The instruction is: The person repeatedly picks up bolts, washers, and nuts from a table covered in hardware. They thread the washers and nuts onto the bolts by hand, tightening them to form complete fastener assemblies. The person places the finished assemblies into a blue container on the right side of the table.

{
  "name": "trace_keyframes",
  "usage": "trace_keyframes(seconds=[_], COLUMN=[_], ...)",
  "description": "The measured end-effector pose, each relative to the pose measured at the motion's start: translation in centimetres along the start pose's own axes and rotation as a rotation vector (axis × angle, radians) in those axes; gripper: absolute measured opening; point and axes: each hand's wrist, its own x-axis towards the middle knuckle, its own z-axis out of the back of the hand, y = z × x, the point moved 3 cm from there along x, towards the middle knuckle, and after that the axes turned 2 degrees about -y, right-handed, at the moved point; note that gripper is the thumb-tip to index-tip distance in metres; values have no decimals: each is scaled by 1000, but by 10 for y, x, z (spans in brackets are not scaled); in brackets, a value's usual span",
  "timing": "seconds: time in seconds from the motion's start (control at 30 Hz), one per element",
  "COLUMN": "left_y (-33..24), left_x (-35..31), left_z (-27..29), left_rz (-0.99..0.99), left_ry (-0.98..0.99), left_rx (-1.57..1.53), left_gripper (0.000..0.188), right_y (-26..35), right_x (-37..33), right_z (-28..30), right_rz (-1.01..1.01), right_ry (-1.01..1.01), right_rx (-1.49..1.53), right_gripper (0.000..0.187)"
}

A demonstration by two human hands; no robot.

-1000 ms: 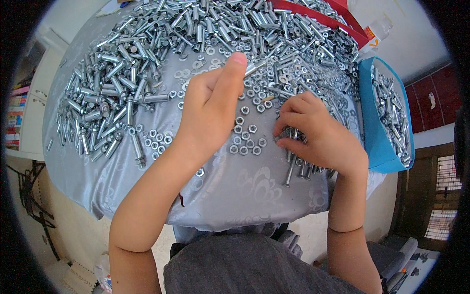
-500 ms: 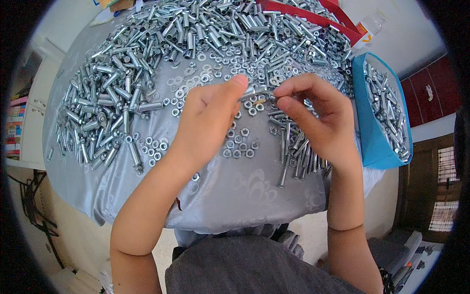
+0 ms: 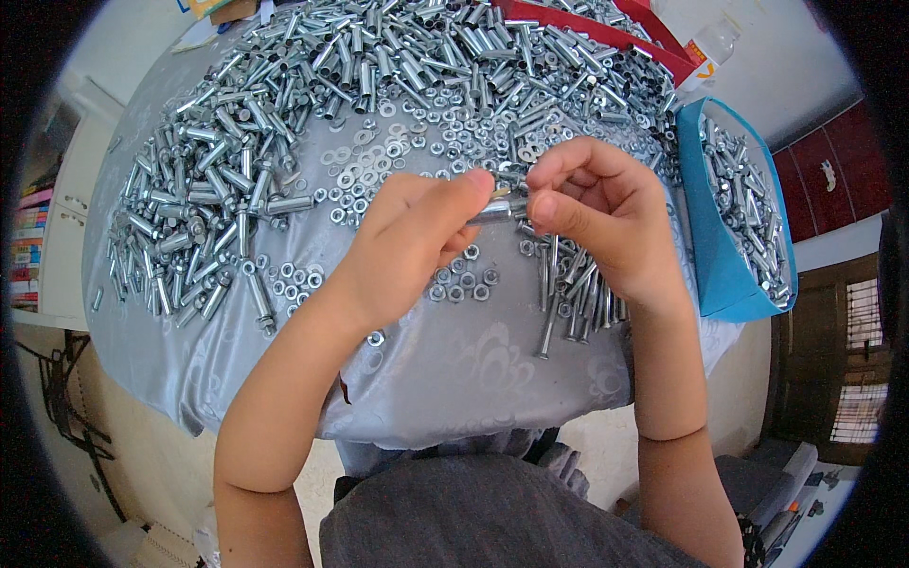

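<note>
Between my hands, a shiny metal sleeve anchor (image 3: 496, 212) lies nearly level above the table. My left hand (image 3: 407, 222) is closed around its left end, thumb along the top. At its other end, my right hand (image 3: 611, 218) has thumb and forefinger bent in a pinch; what sits between those fingertips is too small to make out. Just below my left hand lie loose hex nuts (image 3: 464, 287). Long bolts (image 3: 552, 317) are heaped under my right hand. Flat washers (image 3: 355, 170) and more nuts spread beyond my hands.
Anchors with nuts on them form a pile (image 3: 204, 204) at the left. Metal sleeves are heaped (image 3: 407, 57) across the back. At the right stands a blue fabric bin (image 3: 729, 301) full of metal parts. Behind are a red tray (image 3: 668, 47) and a plastic bottle (image 3: 715, 43).
Both hands have shifted slightly, and the anchor has come a little nearer to me and to the right. It now lies more level, with my right fingertips still at its end.
</note>
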Motion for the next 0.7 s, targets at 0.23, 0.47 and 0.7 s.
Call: trace_keyframes(seconds=[0.23,0.47,0.7], left_y=[-1,3,8], left_x=[1,4,7], left_z=[1,3,-3], left_rz=[-24,-47,39], left_ry=[49,-15,-77], left_rx=[-2,-21,46], left_gripper=[44,45,47], right_y=[-2,-3,-7], right_x=[1,0,0], right_z=[1,-4,-6], right_rz=[105,240,428], right_ry=[17,-49,-133], right_rx=[-39,-267,-505], right_gripper=[17,12,12])
